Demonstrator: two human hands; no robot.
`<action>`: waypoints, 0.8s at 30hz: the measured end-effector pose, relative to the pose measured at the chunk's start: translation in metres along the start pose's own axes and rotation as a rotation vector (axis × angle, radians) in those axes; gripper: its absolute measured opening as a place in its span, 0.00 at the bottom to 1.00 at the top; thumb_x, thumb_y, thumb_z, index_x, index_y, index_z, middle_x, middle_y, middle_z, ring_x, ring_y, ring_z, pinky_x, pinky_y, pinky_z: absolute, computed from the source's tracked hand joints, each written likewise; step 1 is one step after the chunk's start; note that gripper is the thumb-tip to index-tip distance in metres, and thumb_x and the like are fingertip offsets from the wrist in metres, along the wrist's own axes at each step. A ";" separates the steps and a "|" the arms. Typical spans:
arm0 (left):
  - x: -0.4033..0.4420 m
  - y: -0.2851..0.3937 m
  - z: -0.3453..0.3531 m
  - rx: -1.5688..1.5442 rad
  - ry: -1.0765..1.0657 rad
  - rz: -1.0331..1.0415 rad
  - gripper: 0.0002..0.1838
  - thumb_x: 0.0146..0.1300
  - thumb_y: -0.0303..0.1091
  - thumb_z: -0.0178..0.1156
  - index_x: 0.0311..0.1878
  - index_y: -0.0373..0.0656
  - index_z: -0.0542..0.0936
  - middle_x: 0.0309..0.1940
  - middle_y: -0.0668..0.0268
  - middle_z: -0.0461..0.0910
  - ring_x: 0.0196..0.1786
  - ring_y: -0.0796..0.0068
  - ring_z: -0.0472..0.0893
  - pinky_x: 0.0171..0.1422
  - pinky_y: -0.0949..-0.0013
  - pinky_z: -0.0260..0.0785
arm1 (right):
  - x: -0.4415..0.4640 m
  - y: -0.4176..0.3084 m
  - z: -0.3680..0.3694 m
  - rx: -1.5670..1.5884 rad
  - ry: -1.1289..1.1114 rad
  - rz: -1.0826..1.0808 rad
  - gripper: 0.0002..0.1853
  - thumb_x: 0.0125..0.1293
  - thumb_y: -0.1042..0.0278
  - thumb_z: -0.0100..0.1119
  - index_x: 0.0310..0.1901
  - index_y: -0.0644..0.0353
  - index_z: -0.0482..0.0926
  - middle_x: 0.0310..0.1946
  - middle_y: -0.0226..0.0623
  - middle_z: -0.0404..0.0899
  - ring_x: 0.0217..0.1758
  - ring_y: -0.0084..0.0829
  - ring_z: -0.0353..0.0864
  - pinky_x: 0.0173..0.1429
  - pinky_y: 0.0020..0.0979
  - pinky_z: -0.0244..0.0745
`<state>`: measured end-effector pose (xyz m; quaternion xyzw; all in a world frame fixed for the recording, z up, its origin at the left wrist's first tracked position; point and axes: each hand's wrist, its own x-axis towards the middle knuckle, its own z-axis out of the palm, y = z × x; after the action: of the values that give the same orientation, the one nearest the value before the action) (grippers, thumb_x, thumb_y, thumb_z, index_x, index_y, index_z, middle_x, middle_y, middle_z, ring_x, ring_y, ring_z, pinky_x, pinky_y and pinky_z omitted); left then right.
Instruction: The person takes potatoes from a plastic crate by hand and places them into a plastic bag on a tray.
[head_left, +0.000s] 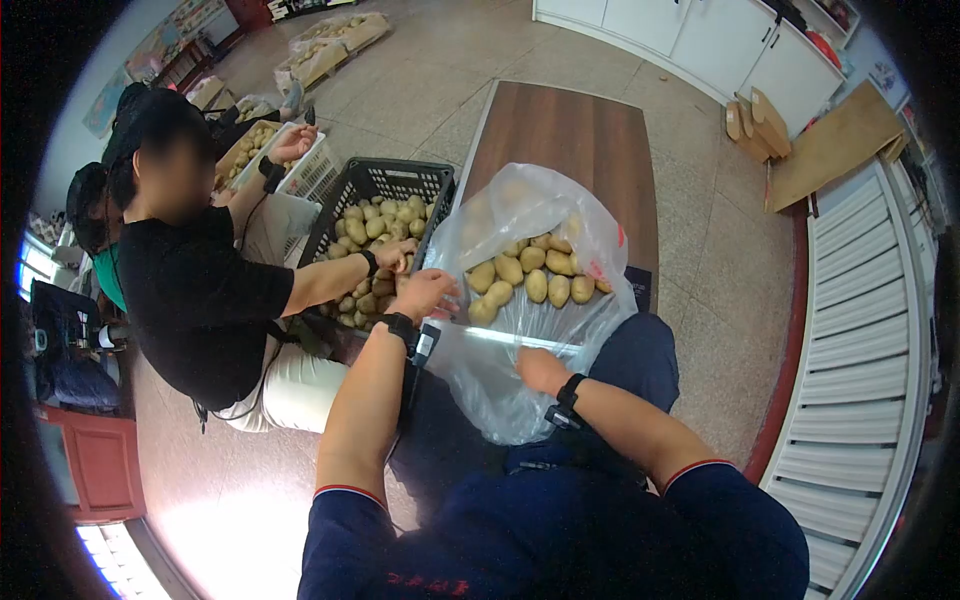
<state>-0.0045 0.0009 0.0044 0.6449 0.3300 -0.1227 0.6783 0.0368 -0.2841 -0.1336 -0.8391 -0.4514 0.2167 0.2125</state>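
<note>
The clear plastic bag (pixel 485 385) is located on the wood-topped counter (pixel 570 115), with its near portion draped over the near edge, toward the wearer's lap. The bagged potatoes (pixel 536 287) are grouped on the plastic inside it; the raised far film partly covers them. Red print is visible on the right side of the film.

Left hand (pixel 430 293): positioned at the left side of the bag, beside the near right part of the black crate (pixel 447 174). Its fingers are slightly bent and point right; whether they are clamped on the film cannot be told. Right hand (pixel 542 370): positioned at the near part of the bag, with fingers curled in against the film; a firm grip cannot be confirmed. Each wrist carries a black strap.

The black crate stands left of the counter and contains loose potatoes (pixel 375 225). A co-worker (pixel 210 270) in a black top is seated to its left, one hand (pixel 395 255) reaching in among them and the other raised over the white crate (pixel 318 165) at the far left. Cardboard (pixel 840 145) leans at the far right, beyond the radiator (pixel 850 400)
</note>
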 end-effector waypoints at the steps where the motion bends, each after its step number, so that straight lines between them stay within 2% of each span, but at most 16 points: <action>1: 0.002 -0.003 0.003 -0.003 -0.001 0.000 0.17 0.66 0.41 0.56 0.52 0.41 0.74 0.41 0.63 0.81 0.33 0.68 0.83 0.35 0.65 0.76 | 0.004 0.003 -0.002 -0.040 -0.074 -0.026 0.14 0.63 0.61 0.53 0.37 0.67 0.75 0.31 0.56 0.80 0.38 0.56 0.81 0.45 0.51 0.74; 3: 0.007 0.000 0.008 -0.013 -0.002 -0.009 0.16 0.65 0.40 0.55 0.51 0.41 0.75 0.40 0.64 0.81 0.30 0.69 0.83 0.33 0.66 0.76 | 0.009 -0.001 -0.029 -0.079 -0.158 -0.050 0.16 0.63 0.58 0.52 0.37 0.66 0.76 0.32 0.56 0.80 0.39 0.56 0.81 0.46 0.50 0.74; 5: 0.011 -0.005 0.007 0.048 0.022 -0.010 0.17 0.65 0.41 0.56 0.53 0.43 0.75 0.41 0.65 0.81 0.31 0.71 0.82 0.32 0.67 0.75 | 0.019 -0.022 -0.081 -0.073 -0.116 0.165 0.18 0.64 0.53 0.51 0.39 0.62 0.78 0.35 0.53 0.81 0.39 0.54 0.81 0.45 0.48 0.75; 7: 0.017 -0.009 0.005 0.052 0.034 0.028 0.18 0.64 0.41 0.56 0.54 0.44 0.76 0.40 0.65 0.81 0.32 0.73 0.82 0.32 0.68 0.75 | 0.048 -0.007 -0.110 -0.013 -0.052 0.203 0.19 0.64 0.52 0.51 0.44 0.60 0.79 0.40 0.53 0.82 0.42 0.52 0.82 0.47 0.46 0.76; 9: 0.022 -0.002 0.004 0.051 0.041 0.057 0.19 0.63 0.41 0.57 0.55 0.45 0.76 0.40 0.66 0.81 0.32 0.75 0.81 0.31 0.69 0.74 | 0.070 -0.006 -0.163 -0.128 0.055 0.276 0.20 0.64 0.55 0.51 0.50 0.60 0.77 0.43 0.52 0.82 0.44 0.50 0.82 0.50 0.47 0.75; 11: 0.027 0.000 0.003 0.105 0.097 0.118 0.21 0.63 0.41 0.58 0.57 0.45 0.77 0.43 0.64 0.82 0.37 0.73 0.81 0.37 0.67 0.75 | 0.080 -0.012 -0.204 0.075 0.165 0.299 0.21 0.64 0.59 0.50 0.57 0.57 0.73 0.44 0.54 0.81 0.48 0.52 0.81 0.55 0.47 0.73; 12: 0.032 -0.003 0.002 0.107 0.099 0.119 0.21 0.63 0.41 0.58 0.57 0.45 0.77 0.43 0.64 0.82 0.37 0.73 0.81 0.37 0.67 0.75 | 0.094 0.013 -0.205 0.026 0.282 0.152 0.23 0.64 0.60 0.51 0.59 0.58 0.72 0.46 0.55 0.80 0.50 0.52 0.80 0.57 0.46 0.72; 13: 0.038 -0.004 -0.001 0.178 0.162 0.161 0.21 0.63 0.40 0.58 0.58 0.45 0.77 0.46 0.63 0.81 0.41 0.72 0.81 0.43 0.68 0.74 | 0.109 0.037 -0.208 -0.021 0.394 0.007 0.24 0.64 0.60 0.52 0.61 0.59 0.70 0.48 0.56 0.79 0.53 0.53 0.79 0.59 0.45 0.72; 14: 0.043 -0.005 -0.002 0.249 0.225 0.201 0.21 0.63 0.39 0.58 0.58 0.44 0.77 0.48 0.61 0.81 0.44 0.70 0.81 0.48 0.68 0.73 | 0.119 0.045 -0.219 -0.018 0.391 0.009 0.24 0.64 0.60 0.52 0.61 0.59 0.70 0.48 0.56 0.79 0.53 0.53 0.79 0.59 0.45 0.72; 15: 0.046 -0.003 -0.003 0.251 0.222 0.196 0.21 0.63 0.39 0.58 0.58 0.44 0.77 0.48 0.61 0.81 0.44 0.70 0.81 0.48 0.68 0.73 | 0.127 0.050 -0.231 0.034 0.339 0.110 0.26 0.63 0.58 0.54 0.60 0.62 0.70 0.51 0.57 0.78 0.56 0.53 0.77 0.61 0.43 0.71; 16: 0.049 -0.005 -0.004 0.228 0.259 0.248 0.21 0.63 0.38 0.58 0.59 0.43 0.77 0.50 0.60 0.81 0.47 0.69 0.80 0.53 0.69 0.71 | 0.132 0.046 -0.239 0.087 0.291 0.210 0.28 0.63 0.55 0.55 0.60 0.65 0.70 0.53 0.59 0.76 0.59 0.54 0.75 0.63 0.42 0.70; 17: 0.050 -0.002 -0.004 0.202 0.295 0.299 0.22 0.63 0.38 0.58 0.60 0.43 0.77 0.52 0.58 0.80 0.50 0.67 0.79 0.57 0.70 0.69 | 0.133 0.042 -0.252 0.090 0.289 0.213 0.28 0.63 0.55 0.55 0.60 0.65 0.70 0.53 0.59 0.76 0.59 0.54 0.75 0.63 0.42 0.70; 19: 0.053 0.002 -0.004 0.161 0.316 0.308 0.22 0.64 0.38 0.58 0.60 0.43 0.77 0.50 0.59 0.81 0.49 0.69 0.79 0.55 0.70 0.69 | 0.131 0.023 -0.284 -0.029 0.222 0.363 0.32 0.60 0.52 0.59 0.58 0.71 0.69 0.55 0.62 0.74 0.61 0.54 0.73 0.65 0.41 0.68; 21: 0.056 0.007 -0.006 0.118 0.338 0.310 0.22 0.64 0.38 0.58 0.61 0.44 0.76 0.47 0.61 0.81 0.47 0.71 0.78 0.53 0.71 0.69 | 0.149 0.043 -0.289 -0.058 0.282 0.348 0.33 0.59 0.51 0.60 0.58 0.72 0.70 0.55 0.63 0.74 0.61 0.54 0.73 0.65 0.41 0.68; 23: 0.059 0.015 -0.010 0.082 0.283 0.222 0.23 0.67 0.40 0.55 0.64 0.50 0.73 0.49 0.67 0.75 0.47 0.72 0.74 0.53 0.65 0.68 | 0.166 0.075 -0.292 -0.153 0.380 0.220 0.36 0.59 0.48 0.58 0.59 0.73 0.68 0.55 0.62 0.75 0.61 0.53 0.74 0.65 0.41 0.68; 24: 0.062 0.014 -0.012 0.081 0.282 0.215 0.23 0.67 0.40 0.55 0.64 0.50 0.73 0.49 0.67 0.75 0.47 0.72 0.74 0.53 0.65 0.68 | 0.169 0.074 -0.294 -0.151 0.373 0.222 0.36 0.59 0.48 0.58 0.59 0.73 0.68 0.55 0.62 0.75 0.61 0.53 0.74 0.65 0.41 0.68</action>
<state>0.0471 0.0301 -0.0212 0.7142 0.3458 0.0289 0.6079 0.3332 -0.2252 0.0362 -0.9227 -0.3241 0.0456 0.2036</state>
